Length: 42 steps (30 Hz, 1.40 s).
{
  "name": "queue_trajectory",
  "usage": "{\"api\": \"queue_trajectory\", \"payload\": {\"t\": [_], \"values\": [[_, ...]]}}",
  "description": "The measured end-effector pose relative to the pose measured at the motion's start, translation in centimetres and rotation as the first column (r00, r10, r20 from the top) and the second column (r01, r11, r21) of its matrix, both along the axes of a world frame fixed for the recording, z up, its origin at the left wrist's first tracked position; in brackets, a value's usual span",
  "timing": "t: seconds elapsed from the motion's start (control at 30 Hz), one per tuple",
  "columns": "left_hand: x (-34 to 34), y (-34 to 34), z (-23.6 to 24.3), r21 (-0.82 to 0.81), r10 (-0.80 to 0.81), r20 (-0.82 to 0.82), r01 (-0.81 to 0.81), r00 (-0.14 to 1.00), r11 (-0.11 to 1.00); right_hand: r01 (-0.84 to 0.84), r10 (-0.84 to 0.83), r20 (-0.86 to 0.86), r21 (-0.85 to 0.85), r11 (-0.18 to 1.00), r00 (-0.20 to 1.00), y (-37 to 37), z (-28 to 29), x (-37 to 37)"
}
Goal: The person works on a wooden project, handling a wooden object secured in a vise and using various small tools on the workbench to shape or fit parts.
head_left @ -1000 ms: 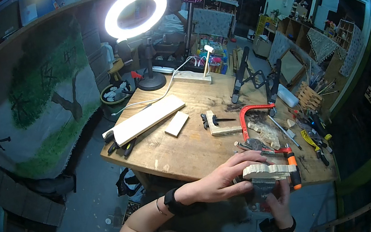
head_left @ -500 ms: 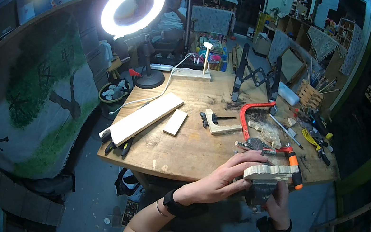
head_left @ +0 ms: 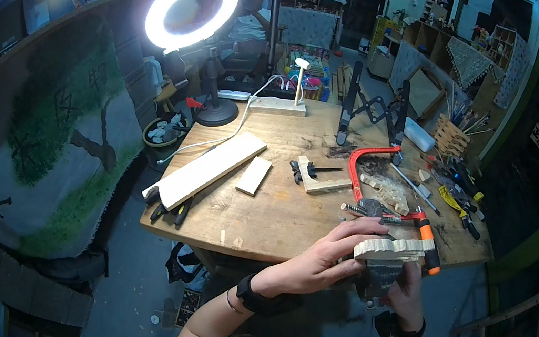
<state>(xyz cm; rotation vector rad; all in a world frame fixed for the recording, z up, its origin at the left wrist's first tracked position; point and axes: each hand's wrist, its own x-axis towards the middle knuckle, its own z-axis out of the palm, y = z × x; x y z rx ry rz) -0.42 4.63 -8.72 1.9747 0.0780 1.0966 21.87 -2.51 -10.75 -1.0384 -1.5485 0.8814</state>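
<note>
A pale wood piece with wavy, rough-cut edges (head_left: pixel 391 248) sits in a dark bench vise (head_left: pixel 378 279) at the table's near edge. My left hand (head_left: pixel 337 250) straddles the wood's left end, fingers stretched along the far side and thumb near the front. Below the wood, my right hand (head_left: pixel 406 291) is raised against the vise's right side. Its fingers are mostly hidden, so what they grip does not show. Just behind the vise, a red-framed saw (head_left: pixel 356 173) lies with its orange and black handle (head_left: pixel 427 242) beside the wood's right end.
An L-shaped wood piece with a black clamp screw (head_left: pixel 316 179) lies left of the saw. Farther left are a long board (head_left: pixel 214 168) and a small block (head_left: pixel 254 175). A ring lamp (head_left: pixel 218 115) stands behind them. Pliers and other tools (head_left: pixel 456 203) lie at right.
Both hands and the wood piece stay in nearly the same place. The right hand shifts very slightly beneath the wood.
</note>
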Motion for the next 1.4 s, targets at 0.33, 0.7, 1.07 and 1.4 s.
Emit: {"api": "queue_trajectory", "payload": {"t": [0.33, 0.7, 1.07, 1.4], "values": [[0.1, 0.0, -0.1, 0.011, 0.018, -0.001, -0.018, 1.0, 1.0, 0.026, -0.027, -0.047, -0.019, 0.999, 0.999, 0.5, 0.6, -0.5], [0.1, 0.1, -0.2, 0.012, 0.009, 0.019, -0.01, 1.0, 1.0, 0.003, -0.004, -0.031, -0.026, 1.0, 1.0, 0.8, 0.3, -0.1], [-0.1, -0.4, 0.8, -0.029, 0.019, -0.03, -0.019, 0.999, 0.999, -0.006, 0.01, 0.055, -0.073, 0.997, 0.998, 1.3, 0.4, 1.0], [0.6, -1.0, 1.4, -0.244, 0.194, -0.053, -0.201, 0.98, 0.949, -0.188, 0.192, -0.006, -0.245, 0.951, 0.981, 3.3, 0.6, 1.2]]}}
